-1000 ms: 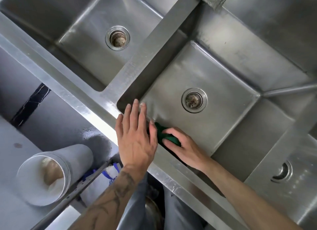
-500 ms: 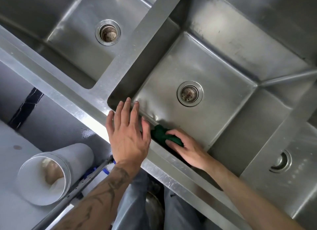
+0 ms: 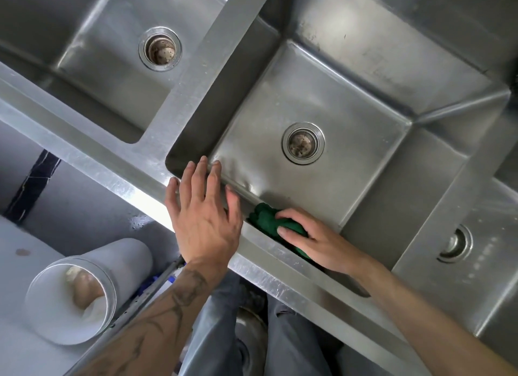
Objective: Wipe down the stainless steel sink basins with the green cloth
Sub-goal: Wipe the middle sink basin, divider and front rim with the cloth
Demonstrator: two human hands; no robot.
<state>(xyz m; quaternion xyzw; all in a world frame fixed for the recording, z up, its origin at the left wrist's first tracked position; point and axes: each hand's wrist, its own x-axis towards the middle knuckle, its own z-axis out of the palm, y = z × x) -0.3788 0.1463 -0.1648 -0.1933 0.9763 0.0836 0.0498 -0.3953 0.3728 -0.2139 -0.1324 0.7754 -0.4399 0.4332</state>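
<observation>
A bunched green cloth [image 3: 265,216] lies against the near inner wall of the middle sink basin [image 3: 350,118], low by the floor of the basin. My right hand [image 3: 314,240] grips the cloth, fingers curled over it, reaching down inside the basin. My left hand [image 3: 203,210] rests flat on the steel front rim [image 3: 112,176], its fingers straight and reaching over the basin's near left corner. The middle basin's drain [image 3: 303,143] sits beyond both hands.
A second basin with its drain [image 3: 160,48] lies to the left past a steel divider [image 3: 201,67]. A third drain [image 3: 455,244] shows at the right. A white bucket [image 3: 75,294] stands on the floor at lower left, beside my legs [image 3: 224,319].
My right hand has slid the cloth a little rightward along the near wall, away from my left hand. The left hand stays on the rim.
</observation>
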